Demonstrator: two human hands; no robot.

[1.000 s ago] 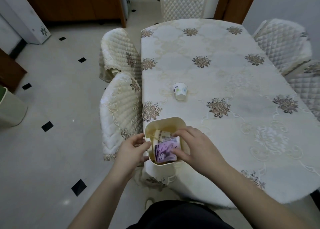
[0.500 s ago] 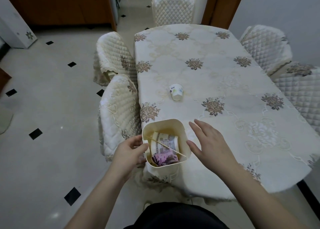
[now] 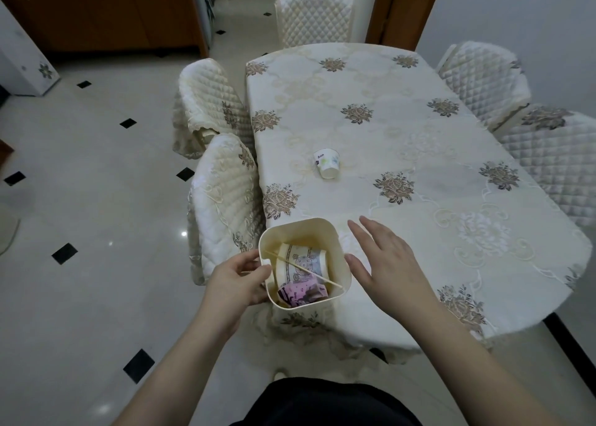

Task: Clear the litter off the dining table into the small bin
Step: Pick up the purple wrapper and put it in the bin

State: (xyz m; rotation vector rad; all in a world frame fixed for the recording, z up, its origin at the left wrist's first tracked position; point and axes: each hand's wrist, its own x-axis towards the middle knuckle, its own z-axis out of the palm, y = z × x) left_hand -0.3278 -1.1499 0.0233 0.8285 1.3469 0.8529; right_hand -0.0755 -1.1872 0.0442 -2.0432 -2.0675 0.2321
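Note:
A small cream bin (image 3: 303, 232) sits at the near left corner of the dining table (image 3: 403, 135). Inside it lie a patterned paper cup (image 3: 301, 261), a purple wrapper (image 3: 301, 294) and a thin wooden stick (image 3: 303, 268). My left hand (image 3: 237, 280) grips the bin's left rim. Just right of the bin, my right hand (image 3: 387, 261) hovers over the cloth with fingers spread and nothing in it. A small white paper cup (image 3: 328, 163) with a floral print lies on its side farther up the table.
Quilted cream chairs stand around the table: two on the left (image 3: 222, 206), one at the far end (image 3: 312, 13), two on the right (image 3: 554, 161). The tiled floor (image 3: 96, 232) lies to the left. Wooden cabinets (image 3: 96, 9) stand at the back left.
My right hand let go of the purple wrapper in the bin and drew back to the right, fingers now spread. The view shifted a little; my left hand stays on the bin.

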